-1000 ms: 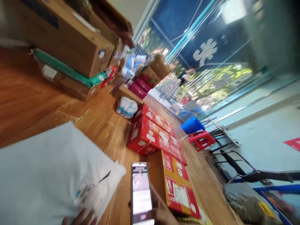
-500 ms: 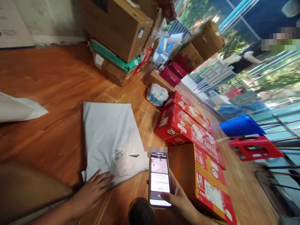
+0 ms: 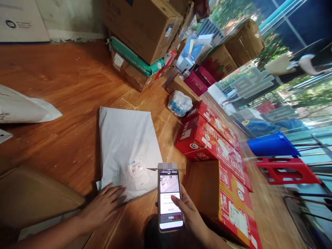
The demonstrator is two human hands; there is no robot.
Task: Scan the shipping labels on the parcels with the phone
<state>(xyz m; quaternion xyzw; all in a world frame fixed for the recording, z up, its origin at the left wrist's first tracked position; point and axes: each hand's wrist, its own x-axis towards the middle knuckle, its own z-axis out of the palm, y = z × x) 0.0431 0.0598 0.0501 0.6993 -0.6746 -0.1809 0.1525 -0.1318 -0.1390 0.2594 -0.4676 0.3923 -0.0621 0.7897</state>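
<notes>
While the right hand (image 3: 192,214) grips a phone (image 3: 169,200), the flat-fingered left hand (image 3: 103,205) presses a parcel (image 3: 124,145) beside red cartons (image 3: 207,138).

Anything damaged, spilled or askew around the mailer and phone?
Nothing stands out. The white mailer lies flat on the wood floor, label up, the left hand on its near edge. The right hand holds the phone upright. Boxes look intact.

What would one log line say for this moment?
left hand: flat on white mailer bag | right hand: holds phone, screen lit | mailer: lies on wood floor | red cartons: right
</notes>
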